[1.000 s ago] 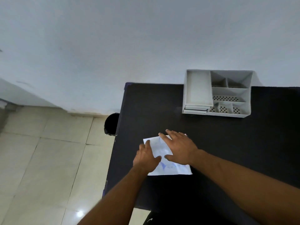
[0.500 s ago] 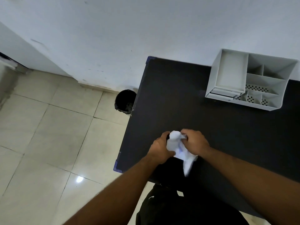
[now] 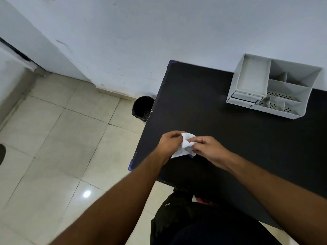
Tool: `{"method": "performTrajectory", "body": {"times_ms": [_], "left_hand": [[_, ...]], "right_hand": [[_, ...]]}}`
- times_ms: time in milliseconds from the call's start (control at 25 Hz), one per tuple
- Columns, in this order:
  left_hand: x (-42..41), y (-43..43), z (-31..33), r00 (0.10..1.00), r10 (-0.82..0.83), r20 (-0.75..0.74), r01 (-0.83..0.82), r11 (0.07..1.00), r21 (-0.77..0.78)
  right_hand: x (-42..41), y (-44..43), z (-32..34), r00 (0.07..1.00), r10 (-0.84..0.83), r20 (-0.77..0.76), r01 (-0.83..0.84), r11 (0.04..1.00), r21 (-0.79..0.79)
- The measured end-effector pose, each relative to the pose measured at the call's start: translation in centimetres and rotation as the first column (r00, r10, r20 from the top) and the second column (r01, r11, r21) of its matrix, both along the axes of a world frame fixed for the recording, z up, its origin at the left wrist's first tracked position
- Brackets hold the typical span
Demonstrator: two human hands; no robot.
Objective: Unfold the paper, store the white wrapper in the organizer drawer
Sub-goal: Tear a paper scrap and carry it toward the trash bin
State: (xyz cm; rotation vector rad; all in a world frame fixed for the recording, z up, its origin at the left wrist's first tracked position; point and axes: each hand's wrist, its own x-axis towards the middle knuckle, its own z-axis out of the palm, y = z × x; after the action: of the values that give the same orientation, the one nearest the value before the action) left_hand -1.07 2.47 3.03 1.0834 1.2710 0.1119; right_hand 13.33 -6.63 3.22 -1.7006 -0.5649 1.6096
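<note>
A crumpled white paper with faint blue marks is held above the left part of the black table. My left hand grips its left side and my right hand pinches its right side, fingers closed on it. The grey desk organizer stands at the far right of the table against the wall, with a small drawer at its lower left front, slightly pulled out. Much of the paper is hidden inside my fingers.
A black waste bin stands on the tiled floor just left of the table's edge. The white wall runs behind the table. My dark-clothed lap is below the near table edge.
One second ago the paper lay flat on the table under both hands. It has since been lifted and bunched up between my hands, and the view has turned left.
</note>
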Motion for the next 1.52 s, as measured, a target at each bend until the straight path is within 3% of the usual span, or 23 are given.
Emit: {"method": "performTrajectory", "body": {"times_ms": [120, 280, 480, 600, 680, 880, 1160, 1240, 1360, 1440, 1520], "left_hand": [[-0.5, -2.4, 2.1, 0.999, -0.035, -0.019, 0.036, 0.997, 0.061], [-1.1, -7.3, 4.3, 0.995, -0.100, 0.000, 0.099, 0.991, 0.086], [-4.4, -12.4, 4.5, 0.998, 0.039, 0.041, -0.042, 0.995, 0.092], [-7.3, -14.4, 4.5, 0.997, 0.069, -0.026, -0.064, 0.982, 0.177], [-9.6, -15.1, 4.9, 0.991, 0.126, -0.033, -0.117, 0.970, 0.211], [-16.3, -16.2, 4.5, 0.954, 0.290, 0.075, -0.297, 0.947, 0.122], [-29.0, -11.7, 5.4, 0.943, 0.310, 0.121, -0.318, 0.946, 0.057], [-32.8, -9.8, 5.2, 0.940, 0.283, 0.188, -0.278, 0.959, -0.053], [-38.2, -7.4, 4.9, 0.852, 0.365, 0.375, -0.277, 0.923, -0.268], [-40.2, -6.0, 4.3, 0.858, 0.321, 0.401, -0.244, 0.942, -0.231], [-41.0, -4.8, 3.7, 0.903, 0.274, 0.331, -0.247, 0.961, -0.122]], "right_hand": [[0.1, -2.4, 1.0, 0.977, 0.007, -0.212, -0.012, 1.000, -0.020], [-0.6, -6.8, 1.3, 0.997, 0.074, 0.024, -0.076, 0.991, 0.113], [-3.0, -10.2, 1.4, 0.993, 0.078, 0.086, -0.092, 0.980, 0.179], [-5.2, -10.8, 1.8, 0.952, 0.249, 0.180, -0.278, 0.947, 0.161], [-7.0, -10.5, 2.2, 0.942, 0.275, 0.191, -0.313, 0.925, 0.214], [-12.6, -8.1, 2.9, 0.929, 0.252, 0.270, -0.308, 0.933, 0.188], [-26.1, -3.5, 3.4, 0.972, 0.093, 0.217, -0.136, 0.971, 0.196], [-29.6, -2.3, 3.8, 0.978, 0.046, 0.206, -0.087, 0.977, 0.193], [-34.2, -0.4, 4.5, 0.996, -0.010, 0.085, 0.003, 0.996, 0.086], [-36.1, 0.9, 4.9, 0.974, -0.091, -0.209, 0.088, 0.996, -0.022], [-36.9, 1.9, 5.0, 0.887, -0.132, -0.443, 0.111, 0.991, -0.072]]}}
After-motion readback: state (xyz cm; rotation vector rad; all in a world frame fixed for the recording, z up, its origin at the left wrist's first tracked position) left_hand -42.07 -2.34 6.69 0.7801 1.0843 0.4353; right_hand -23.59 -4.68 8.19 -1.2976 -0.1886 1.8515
